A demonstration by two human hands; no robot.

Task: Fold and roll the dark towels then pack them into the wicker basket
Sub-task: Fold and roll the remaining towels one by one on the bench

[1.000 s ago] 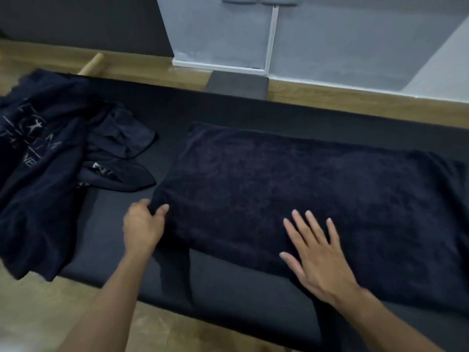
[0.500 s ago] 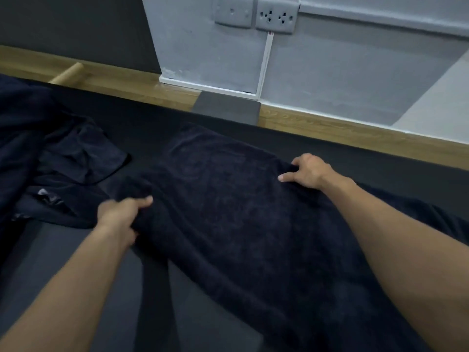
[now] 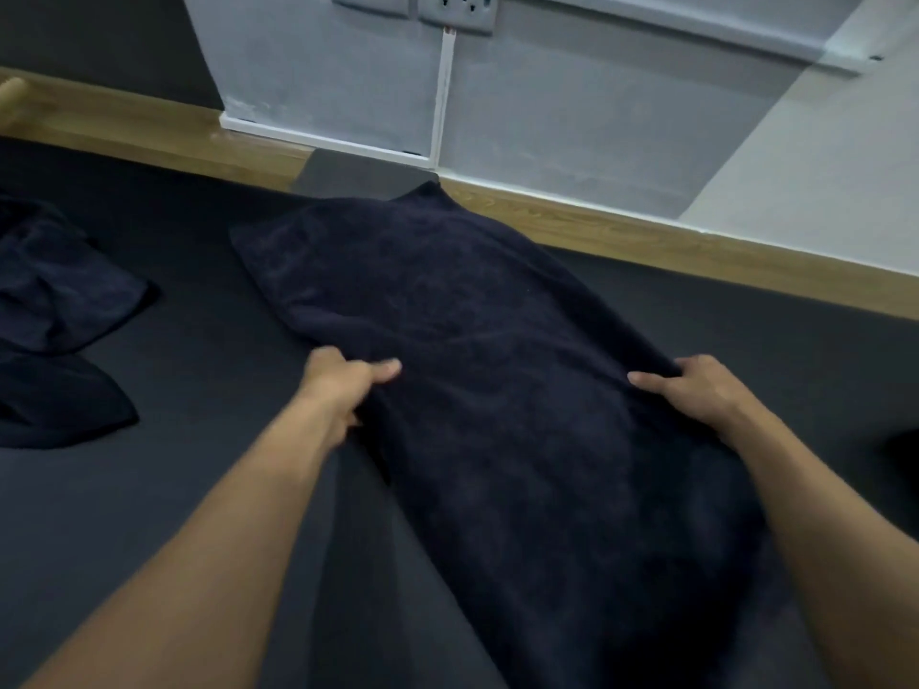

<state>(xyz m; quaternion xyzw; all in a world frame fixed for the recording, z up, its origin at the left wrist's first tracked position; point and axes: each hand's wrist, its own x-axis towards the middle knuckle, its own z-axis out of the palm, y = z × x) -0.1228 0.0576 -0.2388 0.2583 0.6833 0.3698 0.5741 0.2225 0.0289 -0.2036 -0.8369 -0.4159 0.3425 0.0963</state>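
The dark towel (image 3: pixel 472 300) lay stretched between the two hands on the black mat (image 3: pixel 199 489). Its long axis ran away from the person, tilted from near the right forearm toward the far left. The left hand (image 3: pixel 343 385) grasped the towel's left long edge, thumb on top and fingers tucked under. The right hand (image 3: pixel 701 390) grasped the opposite long edge the same way. Both hands sat at about the same reach, roughly midway along the length, so neither was clearly nearer. The far end lay beyond the hands and the near end trailed back under the right arm. More crumpled dark towels (image 3: pixel 64 300) lay well out from the left hand. No wicker basket was in view. The grip suited a lengthwise fold, one edge carried across to the other.
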